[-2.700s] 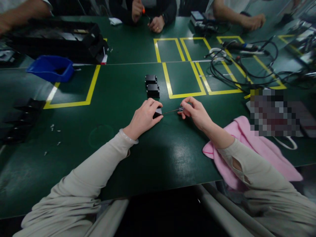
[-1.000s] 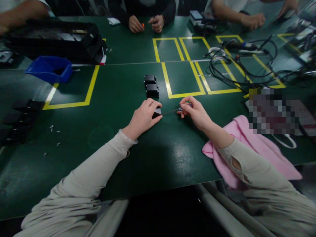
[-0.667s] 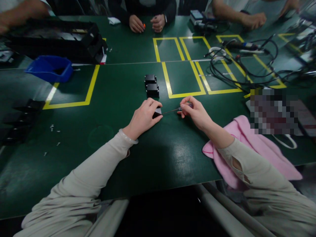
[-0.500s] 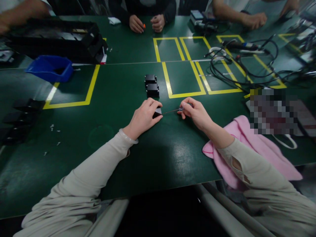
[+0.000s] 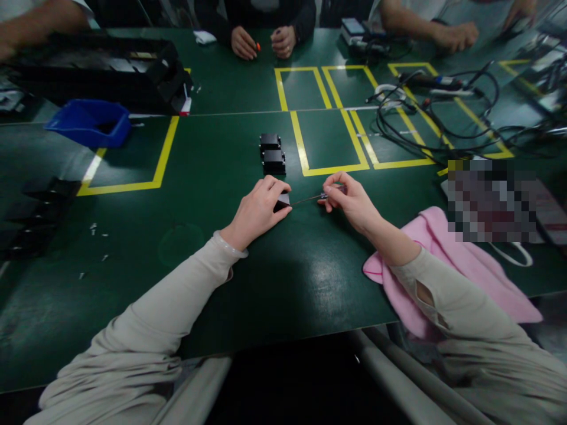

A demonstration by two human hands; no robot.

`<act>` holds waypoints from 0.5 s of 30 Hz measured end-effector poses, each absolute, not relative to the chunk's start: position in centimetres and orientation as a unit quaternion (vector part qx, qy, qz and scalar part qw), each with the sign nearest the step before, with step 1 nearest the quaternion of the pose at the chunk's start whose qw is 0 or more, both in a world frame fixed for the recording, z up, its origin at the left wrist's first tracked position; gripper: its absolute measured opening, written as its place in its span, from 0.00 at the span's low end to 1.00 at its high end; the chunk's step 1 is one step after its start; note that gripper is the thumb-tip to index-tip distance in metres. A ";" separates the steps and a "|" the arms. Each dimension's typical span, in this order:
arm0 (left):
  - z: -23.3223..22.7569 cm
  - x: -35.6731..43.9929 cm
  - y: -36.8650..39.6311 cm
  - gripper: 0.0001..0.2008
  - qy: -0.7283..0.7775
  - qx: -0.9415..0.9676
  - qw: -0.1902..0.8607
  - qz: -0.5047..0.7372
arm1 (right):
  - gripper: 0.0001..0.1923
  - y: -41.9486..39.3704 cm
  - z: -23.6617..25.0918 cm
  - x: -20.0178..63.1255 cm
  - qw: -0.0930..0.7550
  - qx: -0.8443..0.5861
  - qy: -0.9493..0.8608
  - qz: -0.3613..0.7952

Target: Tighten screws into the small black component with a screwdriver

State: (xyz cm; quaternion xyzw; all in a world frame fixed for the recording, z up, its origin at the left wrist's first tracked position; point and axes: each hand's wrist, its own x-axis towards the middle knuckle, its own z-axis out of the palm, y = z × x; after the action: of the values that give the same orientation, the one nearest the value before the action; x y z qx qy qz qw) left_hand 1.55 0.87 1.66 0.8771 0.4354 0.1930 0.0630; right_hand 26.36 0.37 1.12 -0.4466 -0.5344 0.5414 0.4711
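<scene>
Left hand (image 5: 259, 211) clamped over a small black block (image 5: 282, 202) on the green table (image 5: 212, 177); only the block's right corner shows past the fingers, rest hidden under the palm. Right hand (image 5: 352, 200) pinches a thin screwdriver (image 5: 310, 198) at its handle end, fingers closed round it; shaft runs left, nearly level, tip at the block's exposed corner. Contact point too small to confirm. Handle mostly covered by fingertips, colour unclear.

Two more black blocks (image 5: 272, 153) sit touching each other just beyond the left hand, beside a yellow tape rectangle (image 5: 328, 141). Pink cloth (image 5: 447, 265) lies under the right forearm, at the table's near edge. Small scattered bits (image 5: 94, 230) to the left, likely screws, too tiny to tell. Dark parts (image 5: 39, 212) at far left, shape hard to read. Blue bin (image 5: 86, 123) and black tray (image 5: 101, 68) upper left. Tangle of cables (image 5: 434, 118) upper right. Pixelated patch right of centre hides whatever lies there. Other people's hands (image 5: 261, 42) rest at the far edge, bodies cut off by the frame.
</scene>
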 end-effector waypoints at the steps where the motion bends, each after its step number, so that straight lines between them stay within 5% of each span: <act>1: 1.7 1.6 0.9 0.16 0.435 0.877 0.064 0.193 | 0.12 0.3 1.1 26.4 0.471 -0.447 -0.534 0.541; 15: 1.9 1.6 0.8 0.16 0.436 0.877 0.064 0.194 | 0.13 0.3 1.2 26.3 0.469 -0.448 -0.544 0.533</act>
State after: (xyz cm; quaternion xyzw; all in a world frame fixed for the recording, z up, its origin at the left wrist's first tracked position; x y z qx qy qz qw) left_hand 1.58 0.81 1.86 0.8767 0.4355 0.1939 0.0643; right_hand 26.32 0.26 1.23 -0.4477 -0.5437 0.5331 0.4688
